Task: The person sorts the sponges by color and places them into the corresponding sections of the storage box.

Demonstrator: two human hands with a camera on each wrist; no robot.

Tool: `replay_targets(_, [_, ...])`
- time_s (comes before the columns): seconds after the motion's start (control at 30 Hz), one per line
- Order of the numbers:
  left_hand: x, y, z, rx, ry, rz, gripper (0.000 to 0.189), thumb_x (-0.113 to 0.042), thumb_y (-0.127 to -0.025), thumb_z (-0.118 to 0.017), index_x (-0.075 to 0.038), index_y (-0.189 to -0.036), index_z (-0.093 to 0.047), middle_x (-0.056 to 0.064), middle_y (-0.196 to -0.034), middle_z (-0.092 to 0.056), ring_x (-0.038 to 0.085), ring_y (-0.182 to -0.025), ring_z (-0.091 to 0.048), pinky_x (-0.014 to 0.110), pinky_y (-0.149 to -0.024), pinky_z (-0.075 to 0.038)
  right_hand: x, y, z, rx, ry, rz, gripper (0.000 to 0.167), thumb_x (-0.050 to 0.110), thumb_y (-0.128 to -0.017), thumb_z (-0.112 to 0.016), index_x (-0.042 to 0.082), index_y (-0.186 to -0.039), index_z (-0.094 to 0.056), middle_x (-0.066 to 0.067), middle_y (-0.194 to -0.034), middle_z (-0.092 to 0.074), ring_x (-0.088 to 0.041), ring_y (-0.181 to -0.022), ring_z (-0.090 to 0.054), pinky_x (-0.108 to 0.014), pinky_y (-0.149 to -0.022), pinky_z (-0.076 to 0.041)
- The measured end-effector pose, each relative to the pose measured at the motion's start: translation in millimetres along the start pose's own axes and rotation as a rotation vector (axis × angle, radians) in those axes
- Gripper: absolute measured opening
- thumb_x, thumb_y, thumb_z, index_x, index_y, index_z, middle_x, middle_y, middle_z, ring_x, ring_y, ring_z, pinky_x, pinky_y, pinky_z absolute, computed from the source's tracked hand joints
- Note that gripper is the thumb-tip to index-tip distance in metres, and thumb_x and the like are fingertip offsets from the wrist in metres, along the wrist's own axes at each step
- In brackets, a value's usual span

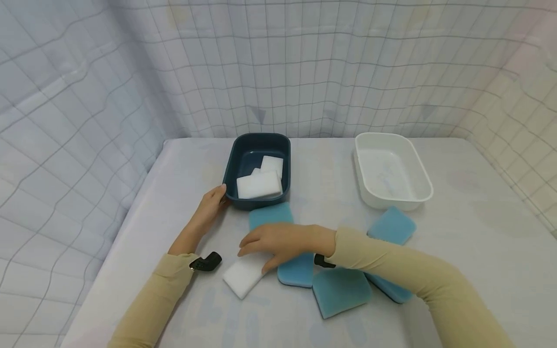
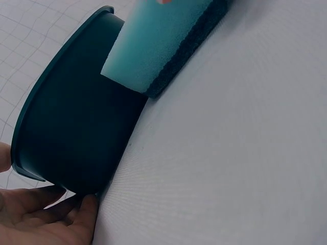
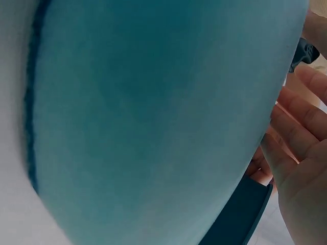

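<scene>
At the near left corner of a dark blue plastic bin [image 1: 256, 204], my left hand [image 1: 211, 205] grips the bin, thumb at the rim and fingers against the outer wall. Inside the bin lie several white sponges [image 1: 259, 185]. My right hand [image 1: 280, 241] reaches left over the table, its fingers loosely extended above another white sponge [image 1: 241, 279]. Its thumb is near that sponge's right edge; whether they touch I cannot tell. Blue sponges [image 1: 298, 271] lie partly under my right hand and forearm. One blue sponge [image 3: 153, 122] fills most of the right wrist view.
A white plastic bin [image 1: 384, 169] stands at the back right. More blue sponges lie near it and beneath my right forearm, including one blue sponge [image 1: 341, 290] toward the front and another [image 1: 393, 226] by the white bin. Grid-patterned curtains [image 1: 304, 67] enclose the white table [image 1: 196, 159].
</scene>
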State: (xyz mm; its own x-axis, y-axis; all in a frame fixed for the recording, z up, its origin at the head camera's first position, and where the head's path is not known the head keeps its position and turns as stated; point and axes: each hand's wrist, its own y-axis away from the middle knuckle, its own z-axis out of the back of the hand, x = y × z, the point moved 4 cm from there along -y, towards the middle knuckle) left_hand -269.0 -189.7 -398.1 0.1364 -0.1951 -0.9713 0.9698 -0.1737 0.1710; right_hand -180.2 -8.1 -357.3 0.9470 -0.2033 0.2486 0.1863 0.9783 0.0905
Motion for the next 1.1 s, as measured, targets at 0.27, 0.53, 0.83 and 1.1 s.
replay_targets(0.27, [1.7, 0.5, 2.2, -0.002, 0.029, -0.007, 0.062, -0.036, -0.103, -0.026, 0.006, -0.148, -0.013, 0.019, -0.157, -0.012, 0.030, -0.146, -0.015, 0.042, -0.119, -0.018, 2.0, -5.2, -5.6, 0.059, 0.046, -0.037, 0.053, 0.039, -0.084, -0.068, 0.020, -0.131, -0.053, 0.003, -0.137, -0.053, -0.014, -0.129, -0.047, -0.031, -0.116, -0.029])
replay_targets(0.53, [0.9, 1.7, 1.2, -0.005, 0.017, 0.002, 0.063, -0.037, -0.103, -0.025, 0.005, -0.148, -0.011, 0.020, -0.157, -0.010, 0.030, -0.146, -0.014, 0.043, -0.119, -0.018, 4.1, -8.0, -9.1, 0.074, 0.111, -0.037, 0.055, 0.039, -0.082, -0.070, 0.020, -0.131, -0.053, 0.004, -0.136, -0.053, -0.010, -0.128, -0.047, -0.032, -0.119, -0.024])
replay_targets(0.83, [-0.2, 0.9, 1.1, 0.002, 0.031, -0.009, 0.062, -0.034, -0.103, -0.026, 0.006, -0.148, -0.011, 0.019, -0.157, -0.010, 0.029, -0.147, -0.013, 0.042, -0.120, -0.018, 4.0, -8.2, -10.1, 0.046, 0.159, -0.010, 0.056, 0.037, -0.080, -0.073, 0.020, -0.130, -0.053, 0.004, -0.133, -0.056, -0.009, -0.125, -0.050, -0.035, -0.117, -0.027])
replay_targets(1.1, [1.7, 0.8, 1.5, -0.001, 0.037, -0.009, 0.061, -0.034, -0.104, -0.025, 0.006, -0.148, -0.012, 0.019, -0.157, -0.011, 0.029, -0.146, -0.014, 0.042, -0.120, -0.018, 4.0, -7.9, -9.7, 0.043, 0.161, 0.001, 0.055, 0.037, -0.082, -0.071, 0.019, -0.130, -0.053, 0.004, -0.133, -0.056, -0.009, -0.125, -0.050, -0.035, -0.117, -0.027])
